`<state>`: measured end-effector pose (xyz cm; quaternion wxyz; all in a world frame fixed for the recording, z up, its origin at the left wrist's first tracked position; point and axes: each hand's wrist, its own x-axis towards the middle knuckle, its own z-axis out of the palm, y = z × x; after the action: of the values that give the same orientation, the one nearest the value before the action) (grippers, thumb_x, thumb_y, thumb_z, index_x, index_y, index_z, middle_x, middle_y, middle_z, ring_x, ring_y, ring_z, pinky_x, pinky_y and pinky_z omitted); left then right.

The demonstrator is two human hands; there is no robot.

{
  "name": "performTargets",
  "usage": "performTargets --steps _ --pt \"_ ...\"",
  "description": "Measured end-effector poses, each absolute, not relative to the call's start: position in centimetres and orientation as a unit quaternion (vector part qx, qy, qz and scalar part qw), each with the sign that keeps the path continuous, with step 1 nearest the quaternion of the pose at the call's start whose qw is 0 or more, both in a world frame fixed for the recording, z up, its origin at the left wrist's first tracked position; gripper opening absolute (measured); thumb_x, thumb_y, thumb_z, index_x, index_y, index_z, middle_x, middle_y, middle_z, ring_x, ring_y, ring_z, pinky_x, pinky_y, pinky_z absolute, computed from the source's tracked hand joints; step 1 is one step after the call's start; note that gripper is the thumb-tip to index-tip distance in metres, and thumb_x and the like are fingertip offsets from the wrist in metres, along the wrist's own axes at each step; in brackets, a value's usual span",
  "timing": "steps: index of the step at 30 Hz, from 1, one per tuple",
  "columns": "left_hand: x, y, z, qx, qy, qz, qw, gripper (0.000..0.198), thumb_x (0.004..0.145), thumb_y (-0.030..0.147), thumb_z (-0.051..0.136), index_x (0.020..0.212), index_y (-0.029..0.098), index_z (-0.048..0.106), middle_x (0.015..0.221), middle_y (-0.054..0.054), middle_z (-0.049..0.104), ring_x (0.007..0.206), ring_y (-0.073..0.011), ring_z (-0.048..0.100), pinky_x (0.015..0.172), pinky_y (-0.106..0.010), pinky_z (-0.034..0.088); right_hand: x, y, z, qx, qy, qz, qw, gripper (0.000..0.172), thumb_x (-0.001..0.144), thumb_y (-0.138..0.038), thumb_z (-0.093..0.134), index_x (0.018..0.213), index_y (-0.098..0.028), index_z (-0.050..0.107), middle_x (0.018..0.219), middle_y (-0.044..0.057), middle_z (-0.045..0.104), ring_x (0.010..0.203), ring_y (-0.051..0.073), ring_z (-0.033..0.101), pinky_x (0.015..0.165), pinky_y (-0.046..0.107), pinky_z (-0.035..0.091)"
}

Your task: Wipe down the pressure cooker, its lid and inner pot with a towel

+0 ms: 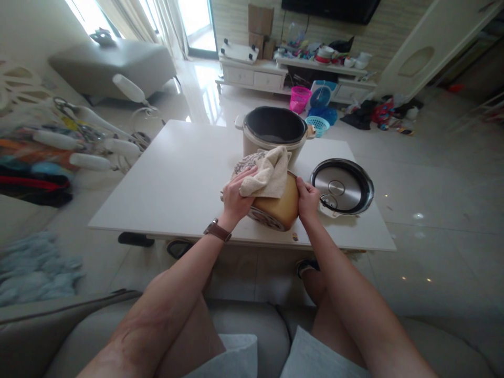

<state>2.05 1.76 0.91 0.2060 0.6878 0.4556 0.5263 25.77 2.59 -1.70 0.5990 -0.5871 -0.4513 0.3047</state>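
Note:
A golden-brown inner pot (281, 205) of a cooker is tilted on its side above the near part of the white table. My right hand (307, 199) grips its right edge, thumb on top. Over the pot's upper side lies a beige patterned cloth (271, 176), and my left hand (237, 195) presses on it with the fingers curled over it. Just behind stands the cream cooker body (252, 143), its dark inside facing up. To the right, a round cooker lid (350, 189) lies with its metal underside up.
The white table (157, 184) has its near edge just before my knees. Beyond it are a pink basket (300, 98), a light blue basket (317, 125) and a cluttered TV cabinet (252, 72). A lamp with white shades (128, 88) stands left of the table.

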Motion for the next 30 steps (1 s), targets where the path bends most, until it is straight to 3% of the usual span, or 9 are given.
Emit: performTargets --steps 5,15,22,24,27,30 --pt "2.1 2.4 0.9 0.564 0.604 0.494 0.272 0.04 0.086 0.039 0.072 0.119 0.019 0.084 0.122 -0.011 0.083 0.122 -0.0345 0.075 0.106 -0.04 0.057 25.6 2.5 -1.5 -0.589 -0.454 0.3 0.598 0.072 0.079 -0.083 0.072 0.057 -0.025 0.036 0.058 -0.007 0.03 0.058 0.01 0.025 0.053 0.029 0.02" --pt "1.0 3.7 -1.1 0.431 0.657 0.492 0.375 0.043 0.088 0.043 0.071 0.118 0.016 0.083 0.125 -0.014 0.082 0.121 -0.0346 0.074 0.105 -0.04 0.055 25.8 2.2 -0.7 -0.604 -0.473 0.279 0.577 0.074 0.079 -0.09 0.065 0.058 -0.026 0.033 0.057 -0.007 0.029 0.059 0.011 0.026 0.055 0.03 0.022" --pt "1.9 2.6 -0.2 0.453 0.659 0.494 0.342 0.035 0.088 0.042 0.071 0.11 0.018 0.085 0.119 -0.012 0.084 0.118 -0.0339 0.075 0.104 -0.039 0.054 25.6 1.9 1.3 -0.586 -0.556 0.206 0.553 0.045 0.096 -0.061 0.057 0.073 -0.022 0.057 0.068 -0.003 0.052 0.07 0.015 0.045 0.066 0.03 0.035" --pt "2.4 2.2 0.0 0.463 0.657 0.497 0.328 0.034 0.088 0.044 0.072 0.107 0.019 0.086 0.116 -0.012 0.084 0.116 -0.0342 0.075 0.102 -0.04 0.055 25.5 1.8 1.9 -0.591 -0.556 0.21 0.545 0.042 0.094 -0.056 0.061 0.069 -0.023 0.055 0.065 -0.004 0.048 0.067 0.014 0.042 0.065 0.03 0.033" --pt "3.0 1.7 0.2 0.478 0.651 0.504 0.307 0.032 0.087 0.044 0.073 0.101 0.018 0.086 0.111 -0.013 0.085 0.111 -0.0351 0.077 0.097 -0.041 0.056 25.8 1.6 1.9 -0.614 -0.537 0.221 0.535 0.055 0.089 -0.058 0.069 0.059 -0.025 0.038 0.059 -0.007 0.032 0.061 0.011 0.03 0.059 0.03 0.024" --pt "3.2 1.6 0.1 0.491 0.636 0.518 0.293 0.031 0.085 0.042 0.074 0.1 0.017 0.086 0.109 -0.013 0.085 0.11 -0.0354 0.077 0.097 -0.041 0.057 26.1 1.5 1.2 -0.62 -0.513 0.243 0.542 0.062 0.085 -0.066 0.072 0.058 -0.026 0.032 0.058 -0.007 0.026 0.06 0.01 0.025 0.057 0.031 0.018"
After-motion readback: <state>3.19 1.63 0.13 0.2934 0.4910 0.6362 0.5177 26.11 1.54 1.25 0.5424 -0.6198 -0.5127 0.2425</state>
